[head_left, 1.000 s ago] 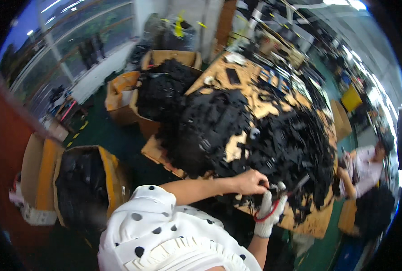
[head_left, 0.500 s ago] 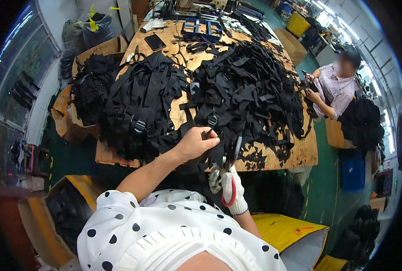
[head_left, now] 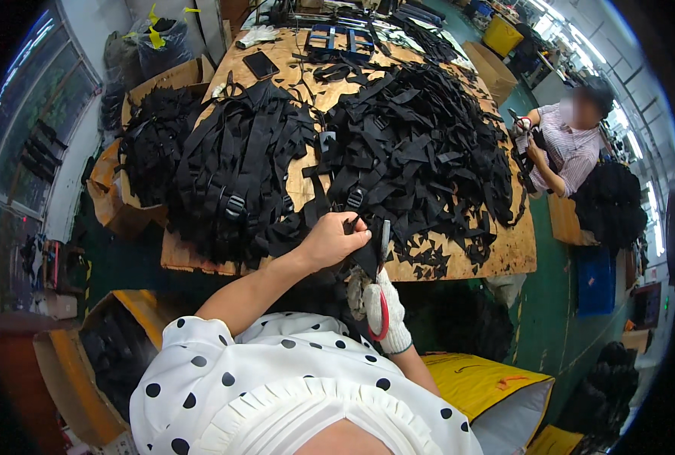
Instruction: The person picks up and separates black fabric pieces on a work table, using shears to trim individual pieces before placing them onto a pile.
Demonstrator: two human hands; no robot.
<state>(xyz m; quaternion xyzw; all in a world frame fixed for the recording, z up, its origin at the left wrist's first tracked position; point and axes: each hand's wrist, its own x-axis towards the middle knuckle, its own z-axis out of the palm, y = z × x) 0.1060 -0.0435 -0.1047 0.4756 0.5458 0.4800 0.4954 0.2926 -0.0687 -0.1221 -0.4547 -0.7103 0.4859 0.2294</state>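
A wooden table point(head_left: 513, 262), its pale, flat top scuffed and stained toward the near edge, carries everything at hand; the larger heap, black straps point(head_left: 421, 144) in a loose mound of flat, matte, woven-looking strips, covers its right side; the smaller heap, more black webbing point(head_left: 235, 155) in longer lengths draped side by side, lies to the left, bare wood showing between the two.

The left hand point(head_left: 336, 241), bare, pinches a dark strap end point(head_left: 350, 225) between thumb and fingers at the near edge; the right hand point(head_left: 388, 317), in a knitted white glove, grips scissors point(head_left: 385, 246) with rounded red handles, their slim metal blades pointing up, just beside the strap; how far the blades are parted I cannot tell.

For a clean cut, I judge, the webbing is best drawn taut and laid flat, square across the blades near their pivot, as slack weave could fold or fray; the left fingertips are best kept well off the cutting line; a ribbed black plastic buckle point(head_left: 355, 199) lies just beyond the left hand; smallest are the pointed, mostly triangular scraps point(head_left: 426, 260) scattered on the wood.
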